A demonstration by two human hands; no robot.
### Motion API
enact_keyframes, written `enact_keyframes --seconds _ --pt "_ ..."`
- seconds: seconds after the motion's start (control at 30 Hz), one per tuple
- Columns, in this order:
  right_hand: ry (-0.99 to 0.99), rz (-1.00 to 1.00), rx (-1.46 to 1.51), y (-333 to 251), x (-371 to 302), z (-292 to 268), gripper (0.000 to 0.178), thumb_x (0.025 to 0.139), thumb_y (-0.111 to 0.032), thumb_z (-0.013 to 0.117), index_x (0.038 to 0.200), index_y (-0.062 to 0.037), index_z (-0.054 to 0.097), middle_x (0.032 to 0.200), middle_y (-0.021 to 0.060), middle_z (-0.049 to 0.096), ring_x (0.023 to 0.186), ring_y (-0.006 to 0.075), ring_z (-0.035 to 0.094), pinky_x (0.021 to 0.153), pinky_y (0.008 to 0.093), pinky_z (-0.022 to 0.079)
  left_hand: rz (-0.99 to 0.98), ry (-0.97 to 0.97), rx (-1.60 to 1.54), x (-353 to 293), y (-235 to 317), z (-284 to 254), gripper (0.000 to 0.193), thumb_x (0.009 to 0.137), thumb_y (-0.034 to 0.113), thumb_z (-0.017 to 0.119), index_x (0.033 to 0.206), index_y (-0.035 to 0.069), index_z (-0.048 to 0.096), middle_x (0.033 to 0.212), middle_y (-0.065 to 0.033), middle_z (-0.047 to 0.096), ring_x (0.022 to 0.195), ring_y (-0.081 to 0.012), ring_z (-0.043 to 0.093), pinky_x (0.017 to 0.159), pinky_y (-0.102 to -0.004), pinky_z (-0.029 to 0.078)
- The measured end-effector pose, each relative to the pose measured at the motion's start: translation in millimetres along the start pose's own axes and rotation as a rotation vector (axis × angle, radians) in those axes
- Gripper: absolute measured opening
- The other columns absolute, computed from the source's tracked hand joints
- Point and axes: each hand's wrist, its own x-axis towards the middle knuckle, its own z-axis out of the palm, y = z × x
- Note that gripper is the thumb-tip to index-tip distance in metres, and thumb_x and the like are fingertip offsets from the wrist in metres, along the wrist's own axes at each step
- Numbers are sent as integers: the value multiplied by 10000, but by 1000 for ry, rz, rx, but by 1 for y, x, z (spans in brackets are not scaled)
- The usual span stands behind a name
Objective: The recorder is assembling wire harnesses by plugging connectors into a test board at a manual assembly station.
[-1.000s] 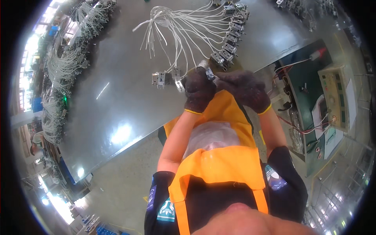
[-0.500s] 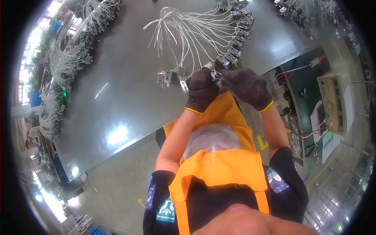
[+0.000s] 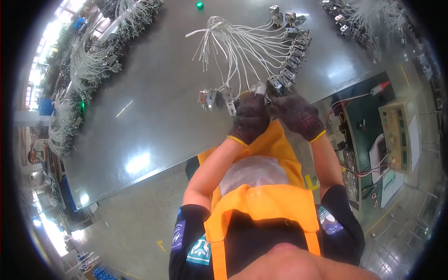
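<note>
My left hand [image 3: 251,117], in a dark knitted glove with a yellow cuff, is closed on a small metal part with a white wire, mostly hidden by the gloves. Against it, my right hand [image 3: 299,115], gloved alike, has its fingers pinched together; what they hold is hidden. A bundle of white wires [image 3: 224,35] lies on the metal tabletop [image 3: 158,88] beyond my hands. Its wires fan out to a curved row of small silvery metal parts [image 3: 293,58] ahead of my right hand. More such metal parts [image 3: 210,99] lie left of my left hand.
Piles of similar wired parts line the table's left side [image 3: 88,65] and far right [image 3: 368,18]. A beige instrument box [image 3: 395,130] with leads stands at the right, near a red-tipped probe [image 3: 380,87] and red-handled scissors [image 3: 374,199]. An orange apron [image 3: 261,200] covers my front.
The view has shifted, so the table's contents sit slightly lower and further right. My hands have come closer together, and the metal part between them is now mostly covered.
</note>
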Motion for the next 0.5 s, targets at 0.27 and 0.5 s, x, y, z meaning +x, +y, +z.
enact_keyframes --seconds 0.27,0.5 --pt "-129 23 688 -19 -1 56 346 884 -217 655 1217 -124 640 993 147 691 917 289 675 796 381 518 304 -211 405 2 -35 -96 457 836 156 475 1282 82 542 1233 -124 570 1218 -338 471 1034 -509 335" --pt "298 54 854 -26 21 69 540 869 -122 617 1386 -40 484 1228 137 634 1099 201 624 964 291 463 152 -57 220 2 -29 -81 422 868 218 568 1257 58 526 1110 -92 609 1118 -292 535 972 -481 404"
